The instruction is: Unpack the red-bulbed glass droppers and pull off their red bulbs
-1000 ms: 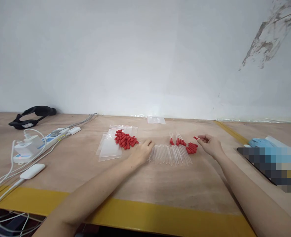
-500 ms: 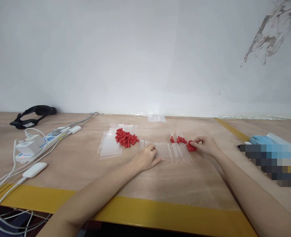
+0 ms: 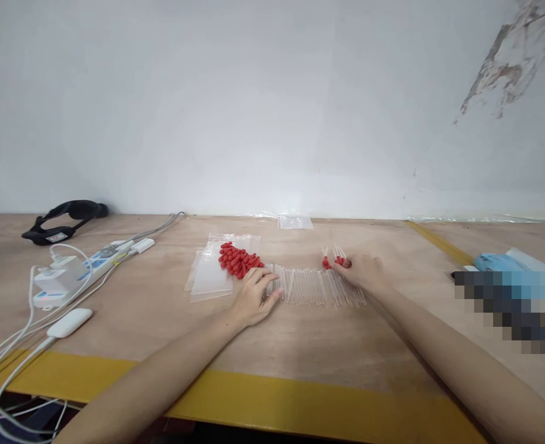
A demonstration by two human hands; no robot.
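While both bare hands work a row of thin clear glass tubes (image 3: pixel 316 287) laid side by side on the pale wooden tabletop (image 3: pixel 300 345), the loose tubes look liable to roll or scatter if a finger pushes sideways. The left hand (image 3: pixel 254 296) lies palm down at the row's left end, fingers loosely spread and flat, touching the nearest tubes without gripping any. The right hand (image 3: pixel 362 271) rests on the row's far right, fingers curled narrowly over small red rubber bulbs (image 3: pixel 328 263); whether it pinches one cannot be told. A heap of red rubber caps (image 3: pixel 238 259) lies beside flat clear plastic bags (image 3: pixel 210 277), close enough to be knocked about.
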